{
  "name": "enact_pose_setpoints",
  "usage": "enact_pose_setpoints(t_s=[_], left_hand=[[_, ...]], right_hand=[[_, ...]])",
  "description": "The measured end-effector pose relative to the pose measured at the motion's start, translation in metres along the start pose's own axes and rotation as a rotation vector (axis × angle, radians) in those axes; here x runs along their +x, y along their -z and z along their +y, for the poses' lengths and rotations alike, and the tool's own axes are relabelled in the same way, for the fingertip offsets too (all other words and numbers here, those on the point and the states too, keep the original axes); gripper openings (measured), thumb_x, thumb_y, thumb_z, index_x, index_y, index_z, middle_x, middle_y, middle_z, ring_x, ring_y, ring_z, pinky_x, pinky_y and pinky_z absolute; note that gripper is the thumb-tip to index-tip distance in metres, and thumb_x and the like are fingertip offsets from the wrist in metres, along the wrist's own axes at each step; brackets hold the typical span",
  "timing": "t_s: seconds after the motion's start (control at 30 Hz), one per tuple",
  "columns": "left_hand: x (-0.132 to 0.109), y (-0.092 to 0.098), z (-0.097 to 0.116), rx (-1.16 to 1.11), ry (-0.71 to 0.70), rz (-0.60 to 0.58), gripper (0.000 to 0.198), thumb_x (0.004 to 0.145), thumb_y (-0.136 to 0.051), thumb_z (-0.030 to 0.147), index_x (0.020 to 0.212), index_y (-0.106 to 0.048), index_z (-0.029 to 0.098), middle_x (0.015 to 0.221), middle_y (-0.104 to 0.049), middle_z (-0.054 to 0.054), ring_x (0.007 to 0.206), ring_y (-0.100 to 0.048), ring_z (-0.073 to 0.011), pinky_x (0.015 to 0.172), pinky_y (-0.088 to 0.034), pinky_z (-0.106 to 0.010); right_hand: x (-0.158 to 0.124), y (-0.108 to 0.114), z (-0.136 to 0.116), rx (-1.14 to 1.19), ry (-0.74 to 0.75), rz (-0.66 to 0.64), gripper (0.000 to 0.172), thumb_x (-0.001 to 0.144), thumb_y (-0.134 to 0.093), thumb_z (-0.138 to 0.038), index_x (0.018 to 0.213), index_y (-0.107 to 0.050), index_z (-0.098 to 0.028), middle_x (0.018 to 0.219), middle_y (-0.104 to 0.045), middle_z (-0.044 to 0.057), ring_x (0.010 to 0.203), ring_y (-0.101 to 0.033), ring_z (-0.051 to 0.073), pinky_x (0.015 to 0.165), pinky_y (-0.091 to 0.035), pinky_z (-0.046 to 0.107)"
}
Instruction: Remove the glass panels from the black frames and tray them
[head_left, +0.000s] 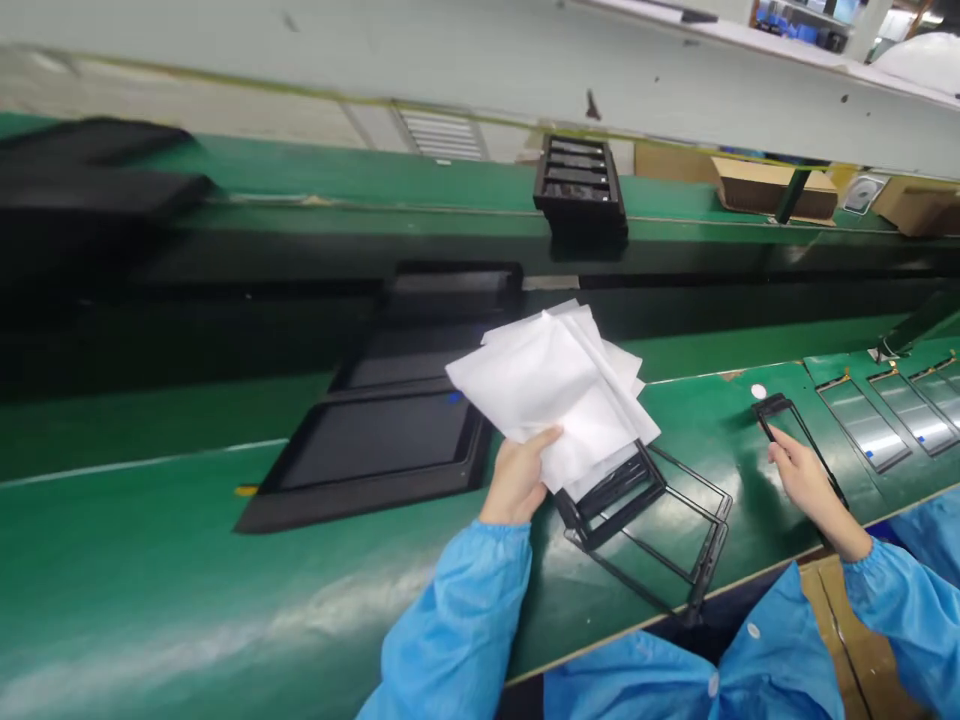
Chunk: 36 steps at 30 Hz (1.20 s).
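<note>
My left hand is closed on a loose stack of white sheets, with the thumb on top. Under the sheets, several thin black rectangular frames lie in an untidy pile near the bench edge, partly covered. My right hand is closed around a single black rectangular frame, held at its long side to the right of the pile. Part of that frame is hidden behind my fingers and wrist.
Left of the sheets, a black tray holds dark panels with a blue tab. Clear-looking screens lie in a row at the right. Stacked black trays and cardboard boxes stand behind, under a white shelf.
</note>
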<state>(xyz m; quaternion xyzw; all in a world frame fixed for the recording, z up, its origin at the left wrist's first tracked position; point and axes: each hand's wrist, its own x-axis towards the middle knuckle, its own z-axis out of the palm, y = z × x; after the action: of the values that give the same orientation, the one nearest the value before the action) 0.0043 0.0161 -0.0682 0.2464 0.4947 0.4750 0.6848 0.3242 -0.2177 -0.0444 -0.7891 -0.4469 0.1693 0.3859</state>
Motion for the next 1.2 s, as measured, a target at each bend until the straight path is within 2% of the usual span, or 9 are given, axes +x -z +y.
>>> enact_pose_setpoints(t_s=[0.1, 0.3, 0.47, 0.6, 0.73, 0.87, 0.97, 1.1, 1.2], left_hand=[[0.001, -0.005, -0.005, -0.027, 0.014, -0.048, 0.046, 0.065, -0.085, 0.006, 0.110, -0.078, 0.012, 0.110, -0.084, -0.013, 0.109, -0.080, -0.0322, 0.112, -0.058, -0.050], [-0.009, -0.003, -0.001, -0.020, -0.020, -0.139, 0.055, 0.055, -0.093, 0.019, 0.108, -0.077, 0.012, 0.108, -0.085, -0.013, 0.102, -0.080, -0.0330, 0.097, -0.065, -0.044], [-0.026, -0.003, 0.009, 0.084, -0.044, -0.263, 0.067, 0.046, -0.101, 0.029, 0.107, -0.079, 0.011, 0.109, -0.085, -0.018, 0.097, -0.081, -0.0376, 0.084, -0.068, -0.042], [-0.040, -0.005, 0.024, 0.204, -0.144, -0.325, 0.068, 0.050, -0.101, 0.036, 0.110, -0.079, 0.012, 0.112, -0.084, -0.018, 0.101, -0.080, -0.0375, 0.086, -0.067, -0.042], [-0.048, 0.008, 0.048, 0.327, -0.314, -0.299, 0.055, 0.054, -0.100, 0.037, 0.099, -0.080, 0.012, 0.102, -0.085, -0.014, 0.101, -0.079, -0.0369, 0.092, -0.065, -0.044], [-0.057, 0.040, 0.067, 0.386, -0.483, -0.170, 0.054, 0.057, -0.099, 0.040, 0.101, -0.080, 0.014, 0.103, -0.085, -0.014, 0.103, -0.078, -0.0382, 0.099, -0.062, -0.050], [-0.065, 0.065, 0.070, 0.378, -0.583, -0.060, 0.060, 0.057, -0.098, 0.046, 0.105, -0.079, 0.016, 0.110, -0.085, -0.015, 0.107, -0.078, -0.0396, 0.103, -0.061, -0.054], [-0.069, 0.088, 0.068, 0.369, -0.664, 0.031, 0.055, 0.062, -0.095, 0.049, 0.103, -0.079, 0.017, 0.109, -0.085, -0.015, 0.106, -0.079, -0.0386, 0.101, -0.062, -0.054], [-0.068, 0.099, 0.062, 0.366, -0.683, 0.046, 0.052, 0.064, -0.094, 0.048, 0.102, -0.078, 0.016, 0.105, -0.085, -0.015, 0.101, -0.079, -0.0367, 0.097, -0.064, -0.053]], right_hand=[[-0.002, -0.004, -0.008, -0.084, 0.076, -0.011, 0.047, 0.098, -0.049, -0.038, 0.132, -0.076, -0.019, 0.088, -0.071, 0.007, 0.079, -0.070, 0.025, 0.079, -0.059, 0.040], [0.013, -0.046, -0.043, -0.121, 0.216, -0.012, 0.039, 0.094, -0.060, -0.034, 0.125, -0.079, -0.021, 0.113, -0.073, 0.016, 0.109, -0.070, 0.034, 0.103, -0.056, 0.053], [0.054, -0.052, -0.098, 0.034, 0.374, 0.010, 0.055, 0.103, -0.055, -0.045, 0.153, -0.059, -0.024, 0.155, -0.059, 0.016, 0.146, -0.053, 0.033, 0.124, -0.041, 0.055], [0.095, -0.046, -0.151, 0.262, 0.416, -0.073, 0.074, 0.103, -0.054, -0.061, 0.166, -0.042, -0.024, 0.145, -0.069, 0.015, 0.135, -0.066, 0.030, 0.113, -0.054, 0.049], [0.112, -0.047, -0.205, 0.706, 0.384, -0.252, 0.087, 0.081, -0.079, -0.075, 0.148, -0.064, -0.021, 0.117, -0.081, 0.012, 0.109, -0.077, 0.033, 0.097, -0.062, 0.047], [0.096, -0.068, -0.247, 0.838, 0.441, -0.292, 0.060, 0.080, -0.082, -0.072, 0.111, -0.081, -0.020, 0.109, -0.083, 0.010, 0.103, -0.078, 0.034, 0.089, -0.064, 0.044], [0.075, -0.091, -0.262, 0.889, 0.505, -0.372, 0.059, 0.087, -0.072, -0.076, 0.108, -0.082, -0.021, 0.106, -0.084, 0.010, 0.103, -0.078, 0.033, 0.092, -0.063, 0.045], [0.053, -0.122, -0.272, 0.890, 0.554, -0.432, 0.067, 0.068, -0.090, -0.072, 0.111, -0.082, -0.021, 0.111, -0.083, 0.011, 0.107, -0.077, 0.034, 0.095, -0.061, 0.045], [0.045, -0.141, -0.280, 0.865, 0.491, -0.338, 0.046, 0.073, -0.091, -0.055, 0.102, -0.082, -0.020, 0.101, -0.084, 0.009, 0.094, -0.077, 0.030, 0.084, -0.062, 0.041]])
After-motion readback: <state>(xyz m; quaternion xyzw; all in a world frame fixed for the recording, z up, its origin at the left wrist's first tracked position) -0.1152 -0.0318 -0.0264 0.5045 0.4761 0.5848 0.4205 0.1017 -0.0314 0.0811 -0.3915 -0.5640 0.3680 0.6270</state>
